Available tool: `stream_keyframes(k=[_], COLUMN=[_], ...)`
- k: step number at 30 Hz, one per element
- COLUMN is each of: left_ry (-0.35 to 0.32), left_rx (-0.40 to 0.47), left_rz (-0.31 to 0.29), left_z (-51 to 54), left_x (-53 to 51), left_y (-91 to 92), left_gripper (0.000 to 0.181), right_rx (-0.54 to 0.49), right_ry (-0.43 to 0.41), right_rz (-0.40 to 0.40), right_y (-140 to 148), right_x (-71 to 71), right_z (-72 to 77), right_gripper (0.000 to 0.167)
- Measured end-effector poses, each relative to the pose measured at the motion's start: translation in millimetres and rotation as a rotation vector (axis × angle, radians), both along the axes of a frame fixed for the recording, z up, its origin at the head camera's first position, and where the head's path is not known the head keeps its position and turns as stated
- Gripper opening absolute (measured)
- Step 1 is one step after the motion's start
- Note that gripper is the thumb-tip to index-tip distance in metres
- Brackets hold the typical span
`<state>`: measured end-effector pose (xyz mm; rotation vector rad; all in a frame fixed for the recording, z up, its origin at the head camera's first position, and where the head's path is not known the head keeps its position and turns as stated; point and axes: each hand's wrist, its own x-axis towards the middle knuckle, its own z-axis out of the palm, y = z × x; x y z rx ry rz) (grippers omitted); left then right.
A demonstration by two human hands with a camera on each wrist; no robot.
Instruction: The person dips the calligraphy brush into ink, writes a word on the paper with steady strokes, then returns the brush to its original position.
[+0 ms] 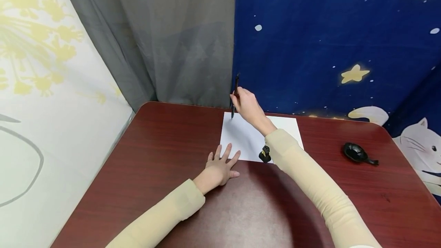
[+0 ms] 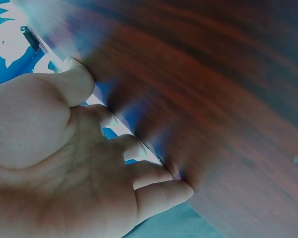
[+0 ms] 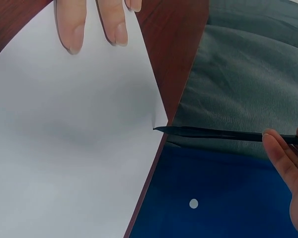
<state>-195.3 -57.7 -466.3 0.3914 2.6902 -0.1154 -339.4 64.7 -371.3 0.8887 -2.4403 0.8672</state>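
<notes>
A sheet of white paper (image 1: 242,139) lies near the far edge of the table. My right hand (image 1: 249,106) pinches a dark writing brush (image 3: 213,134) well up its handle, above the paper's far left corner. In the right wrist view the black, pointed brush tip is at the paper's surface, close to that corner; whether it touches I cannot tell. My left hand (image 1: 220,167) lies with fingers spread, fingertips on the paper's near left edge and palm over the wood. The left wrist view shows its palm and thumb from below.
The reddish-brown table (image 1: 172,144) ends just behind the paper. A small black dish (image 1: 356,152) with a short handle stands to the right. Grey curtain (image 1: 193,41) and blue starry curtain (image 1: 303,49) hang behind. A small black device (image 1: 265,154) sits at my right wrist.
</notes>
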Motion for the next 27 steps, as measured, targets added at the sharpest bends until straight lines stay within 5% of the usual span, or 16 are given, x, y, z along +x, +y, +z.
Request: stream_keyframes(k=[13,27], left_ry=[-0.009,-0.007], left_rx=[-0.019,-0.001], left_rz=[0.004,0.008], left_z=[12.2,3.2], left_x=[4.4,1.6], left_y=[2.1,1.0], left_gripper=[0.070,0.073], right_rx=[-0.003,0.024], right_ry=[-0.009,-0.031], right_rz=[-0.008,-0.016], right_y=[1,-1], right_x=[-0.5,-0.7], right_z=[-1.0,-0.7], right_gripper=[0.019,0.019])
